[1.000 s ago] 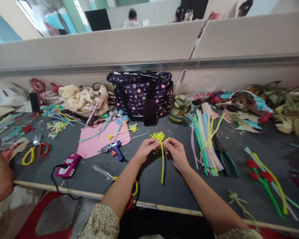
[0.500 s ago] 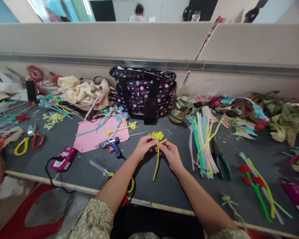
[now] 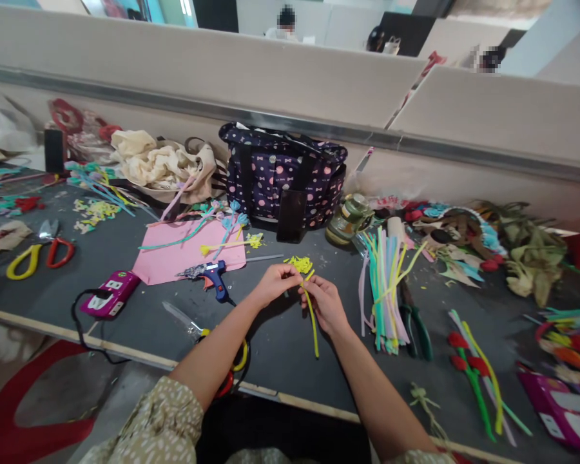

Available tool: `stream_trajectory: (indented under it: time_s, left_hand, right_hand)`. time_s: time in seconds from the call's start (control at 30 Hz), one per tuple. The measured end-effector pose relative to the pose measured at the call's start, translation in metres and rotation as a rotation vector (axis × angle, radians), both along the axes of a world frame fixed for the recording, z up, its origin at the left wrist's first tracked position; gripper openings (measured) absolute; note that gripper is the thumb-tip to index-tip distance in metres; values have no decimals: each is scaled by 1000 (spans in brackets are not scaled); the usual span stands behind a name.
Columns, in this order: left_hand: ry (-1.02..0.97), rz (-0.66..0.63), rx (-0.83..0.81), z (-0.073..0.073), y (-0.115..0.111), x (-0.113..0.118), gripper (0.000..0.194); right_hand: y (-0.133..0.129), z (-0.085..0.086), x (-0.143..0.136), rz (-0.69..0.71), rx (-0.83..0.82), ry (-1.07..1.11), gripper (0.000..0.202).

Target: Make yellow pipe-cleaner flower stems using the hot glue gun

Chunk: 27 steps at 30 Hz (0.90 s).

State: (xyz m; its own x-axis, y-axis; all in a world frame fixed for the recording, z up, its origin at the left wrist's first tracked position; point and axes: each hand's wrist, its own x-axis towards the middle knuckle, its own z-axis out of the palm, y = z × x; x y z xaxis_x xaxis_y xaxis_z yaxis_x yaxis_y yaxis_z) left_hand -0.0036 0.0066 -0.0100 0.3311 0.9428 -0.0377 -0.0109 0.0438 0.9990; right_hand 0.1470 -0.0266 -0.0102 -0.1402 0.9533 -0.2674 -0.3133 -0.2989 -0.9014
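"What have you got there?"

"A yellow stem (image 3: 313,330), over the counter (image 3: 275,357). My right hand (image 3: 327,303) is clamped on it near the top, and my left hand (image 3: 276,283) pinches it there too. The long end slants down towards me. It looks thin and bendy, so I'd judge a light pinch suits it."

"Can you see the join?"

"Not well; my own fingertips cover that spot."

"What's near?"

"Yellow bits (image 3: 300,263) just beyond my fingers, and a phone (image 3: 291,216) leaning on the bag (image 3: 265,177). To my left, the glue gun (image 3: 214,274) touches a pink sheet (image 3: 167,248); scissors (image 3: 178,318) lie partly under my forearm. A bundle (image 3: 384,303) and pliers (image 3: 419,332) sit right."
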Motion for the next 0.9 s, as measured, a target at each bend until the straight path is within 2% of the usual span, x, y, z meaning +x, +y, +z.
stream_trajectory:
  time_s: [0.13, 0.27, 0.43, 0.53, 0.73, 0.83, 0.9]
  left_hand:
    - [14, -22, 36, -1, 0, 0, 25]
    - [18, 9, 73, -3, 0, 0, 26]
    - [30, 7, 38, -1, 2, -1, 22]
    - [67, 9, 112, 3, 2, -2, 18]
    - [146, -26, 385, 14, -3, -3, 13]
    - [137, -51, 419, 16, -4, -4, 13]
    - [124, -46, 388, 14, -4, -3, 14]
  right_hand:
    - [1, 2, 1, 10, -41, 62, 23]
    - [2, 3, 3, 12, -43, 77, 26]
    - [1, 2, 3, -10, 39, -51, 28]
    - [0, 4, 3, 5, 57, -87, 28]
    - [1, 6, 9, 115, -87, 80, 25]
    - [3, 4, 10, 201, -171, 178, 22]
    - [4, 3, 9, 205, -170, 187, 22]
